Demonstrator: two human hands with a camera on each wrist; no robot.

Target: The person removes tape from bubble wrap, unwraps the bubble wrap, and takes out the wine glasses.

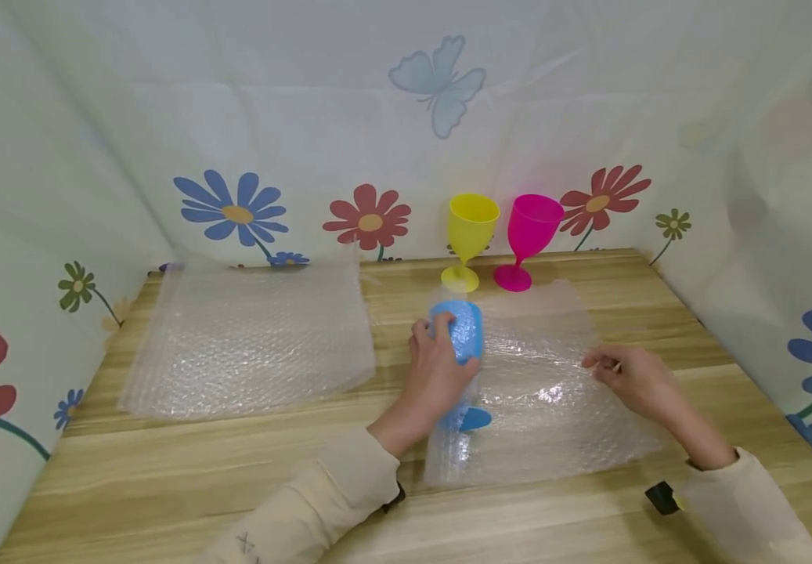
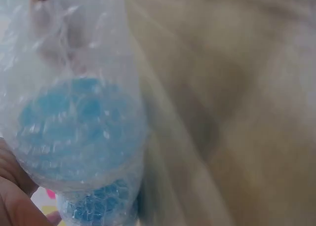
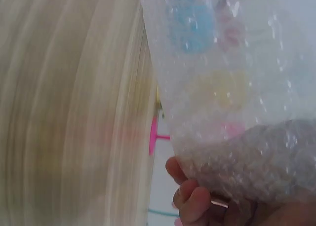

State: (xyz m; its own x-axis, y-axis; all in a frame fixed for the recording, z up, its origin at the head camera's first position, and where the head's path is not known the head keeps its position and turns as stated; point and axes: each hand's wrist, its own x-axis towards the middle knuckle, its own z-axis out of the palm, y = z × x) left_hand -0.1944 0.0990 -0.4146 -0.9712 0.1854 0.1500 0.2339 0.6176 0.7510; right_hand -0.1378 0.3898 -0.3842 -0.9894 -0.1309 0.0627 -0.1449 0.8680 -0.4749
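A blue plastic goblet (image 1: pixel 467 332) lies on its side along the left edge of a bubble wrap sheet (image 1: pixel 539 376), with film over it. My left hand (image 1: pixel 436 368) grips the goblet's bowl through the film, fingers curled over it. Its round foot (image 1: pixel 475 419) shows nearer me. In the left wrist view the foot (image 2: pixel 81 130) appears blurred behind the bubbles. My right hand (image 1: pixel 634 378) pinches the sheet's right side between thumb and fingers. In the right wrist view the wrap (image 3: pixel 232 102) rises off the table from those fingers (image 3: pixel 195 202).
A yellow goblet (image 1: pixel 472 227) and a pink goblet (image 1: pixel 532 227) stand upright at the table's back edge. Another bubble wrap sheet (image 1: pixel 258 337) lies flat on the left of the wooden table (image 1: pixel 201 478). A flower-printed backdrop (image 1: pixel 293 125) closes off the back and sides.
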